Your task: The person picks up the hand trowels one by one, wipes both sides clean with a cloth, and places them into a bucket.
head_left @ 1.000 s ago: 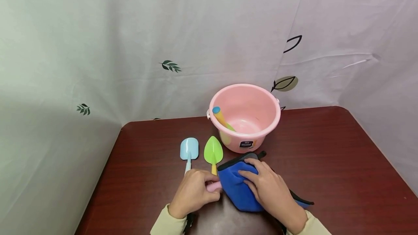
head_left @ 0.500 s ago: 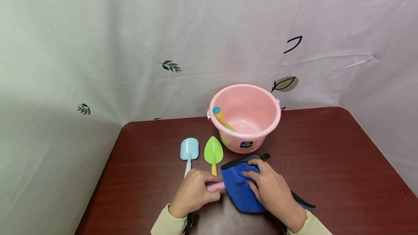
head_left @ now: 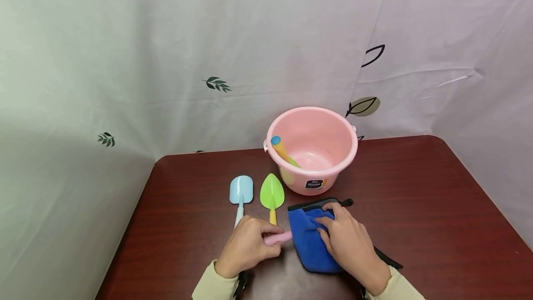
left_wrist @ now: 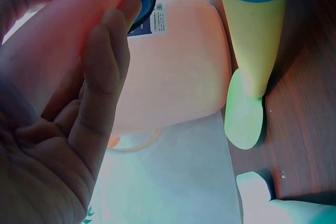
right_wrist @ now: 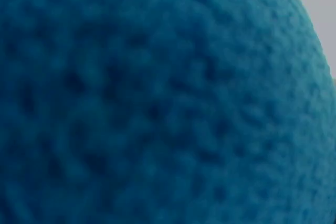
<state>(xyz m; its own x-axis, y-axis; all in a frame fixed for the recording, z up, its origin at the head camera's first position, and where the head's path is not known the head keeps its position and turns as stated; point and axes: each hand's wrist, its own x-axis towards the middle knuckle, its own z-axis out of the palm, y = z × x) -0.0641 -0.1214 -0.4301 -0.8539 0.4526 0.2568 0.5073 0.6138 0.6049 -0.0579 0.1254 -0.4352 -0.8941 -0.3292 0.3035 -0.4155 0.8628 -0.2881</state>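
So there's a big pale leaf-print backdrop hanging right behind the pink bucket; the bucket stands upright on a reddish-brown desk; a blue cloth with dark edging lies in front of the bucket, on the near side, and the right hand has its bent fingers clamped on it; the left hand, in front and to the left of the bucket, pinches a pink handle between thumb and fingers, with the handle's far end meeting the cloth's edge; a green trowel sits just left-front of the bucket; a light blue shovel is further left of it, its lower end hidden by the left hand; last, an orange handle with a blue tip leans inside the bucket, against its left wall.
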